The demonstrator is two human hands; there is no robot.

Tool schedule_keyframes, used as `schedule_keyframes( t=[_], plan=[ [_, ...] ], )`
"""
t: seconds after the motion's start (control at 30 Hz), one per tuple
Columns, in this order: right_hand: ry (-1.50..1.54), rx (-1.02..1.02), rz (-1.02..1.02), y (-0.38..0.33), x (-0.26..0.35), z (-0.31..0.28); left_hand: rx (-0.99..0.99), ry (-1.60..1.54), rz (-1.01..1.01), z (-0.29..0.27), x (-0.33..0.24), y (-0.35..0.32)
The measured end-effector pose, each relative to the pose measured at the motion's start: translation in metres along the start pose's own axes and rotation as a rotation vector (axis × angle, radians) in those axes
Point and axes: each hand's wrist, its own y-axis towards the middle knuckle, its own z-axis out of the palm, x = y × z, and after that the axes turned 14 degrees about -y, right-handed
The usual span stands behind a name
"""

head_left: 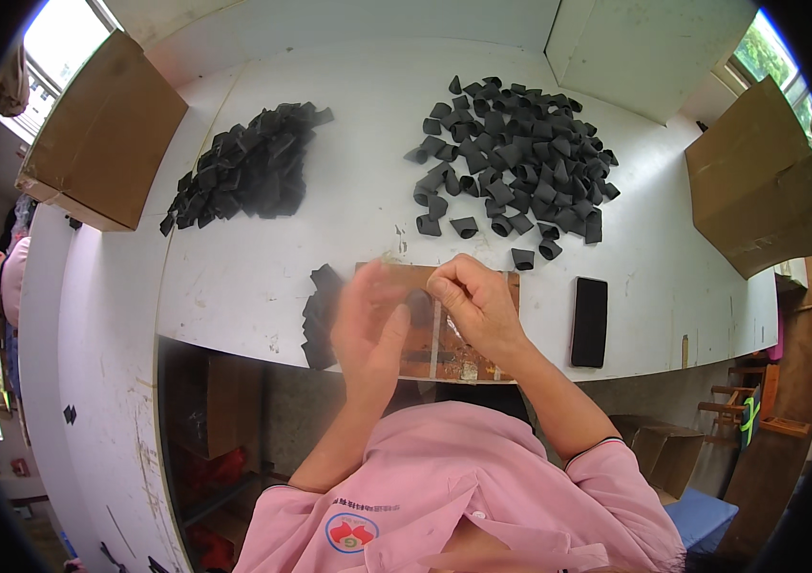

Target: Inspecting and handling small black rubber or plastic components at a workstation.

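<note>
Over a brown board (415, 367) at the table's front edge, my two hands are close together. My left hand (368, 310) is smeared by motion, with its thumb toward the right hand, and I cannot tell whether its fingers hold anything. My right hand (474, 298) is closed, thumb pressed against the curled fingers; what it pinches, if anything, is hidden. A blurred dark patch shows between the hands, too unclear to name. Just left of the left hand lies a small stack of flat black pieces (320, 320), partly covered by that hand.
A heap of flat black pieces (248, 167) lies at the back left. Many curled, tube-like black pieces (520, 153) are scattered at the back right. A black phone (589, 322) lies right of the board. Cardboard boxes stand at left (105, 134) and right (759, 181).
</note>
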Motion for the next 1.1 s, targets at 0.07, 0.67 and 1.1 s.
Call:
schedule_keyframes(
  t=[0.07,0.67,1.1],
  plan=[
    [-0.285,-0.216,-0.143,-0.007,0.004,0.001,0.281,0.371,0.349,-0.004,-0.006,0.010],
    [-0.738,-0.415,-0.634,-0.005,0.014,0.009,-0.177,-0.308,-0.040,0.007,-0.012,-0.006],
    [-0.716,-0.337,-0.549,-0.004,0.009,0.009,0.227,0.422,0.430,0.000,-0.005,0.011]
  ],
)
